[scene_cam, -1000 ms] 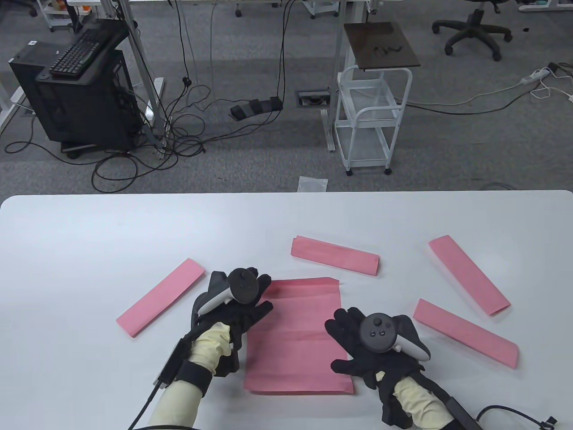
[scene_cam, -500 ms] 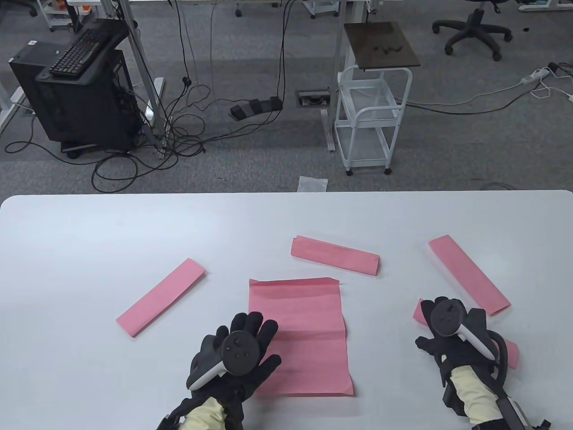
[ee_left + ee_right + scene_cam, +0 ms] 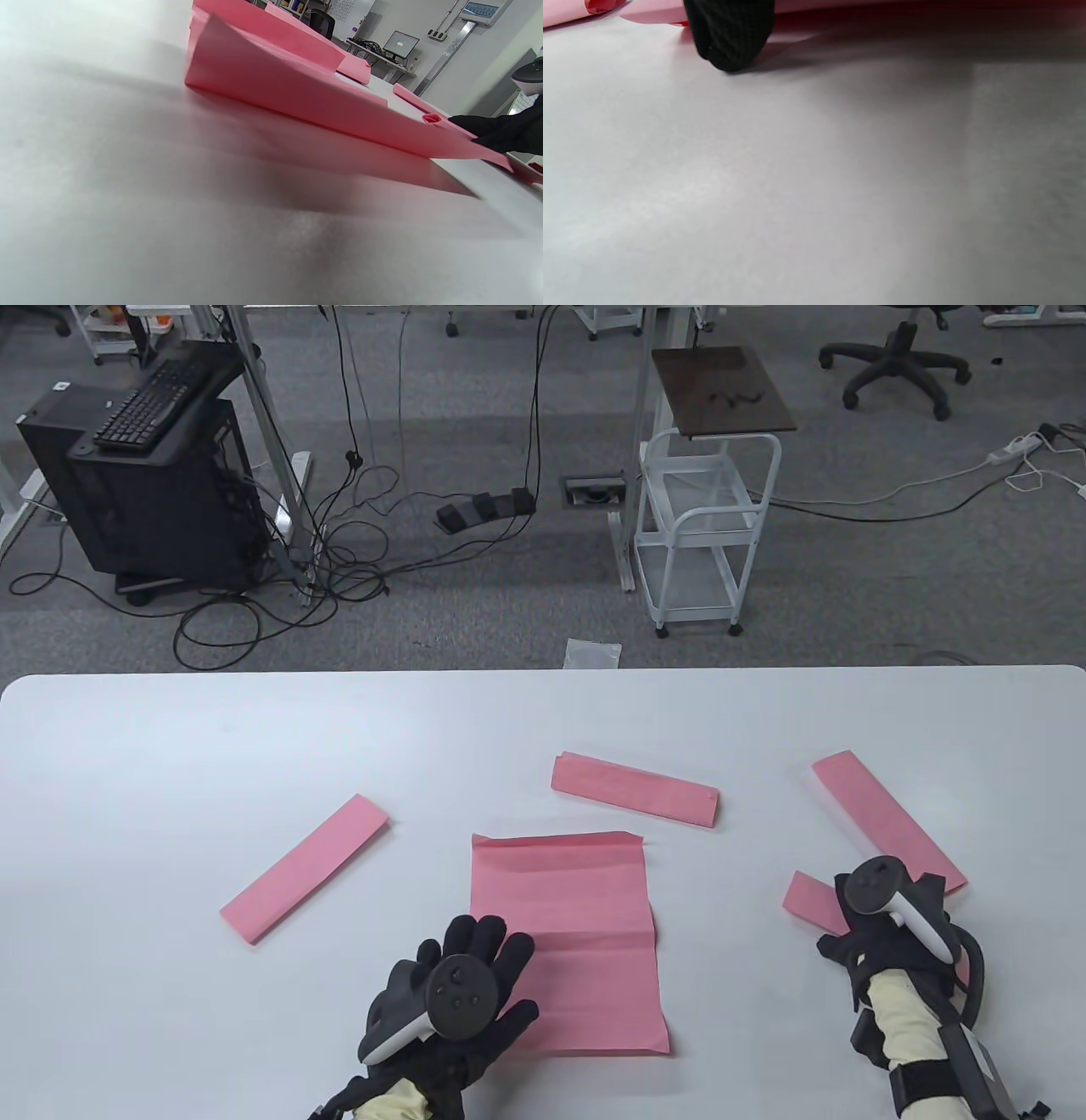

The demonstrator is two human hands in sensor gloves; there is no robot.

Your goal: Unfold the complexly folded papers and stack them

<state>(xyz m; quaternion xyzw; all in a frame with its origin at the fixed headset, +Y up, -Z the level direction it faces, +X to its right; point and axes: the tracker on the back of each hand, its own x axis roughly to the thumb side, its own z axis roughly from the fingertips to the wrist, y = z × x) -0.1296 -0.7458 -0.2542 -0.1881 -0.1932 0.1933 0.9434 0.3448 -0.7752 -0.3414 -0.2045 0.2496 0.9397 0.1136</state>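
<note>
Rightward since earlier, the right hand covers a folded pink strip, grip unclear; the left hand rests spread on the unfolded pink sheet; white table, grey carpet.

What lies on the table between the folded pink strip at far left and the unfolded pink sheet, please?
Only bare white table lies between the far-left folded strip and the unfolded sheet; the table view shows this.

My right wrist view looks low across the table, pale grey and blurred over most of the picture. One black gloved fingertip of mine hangs in from the top edge, its tip down at the table or just above it; I cannot tell which. Behind it, pink paper runs along the top edge, with a curled end at upper left.
</note>
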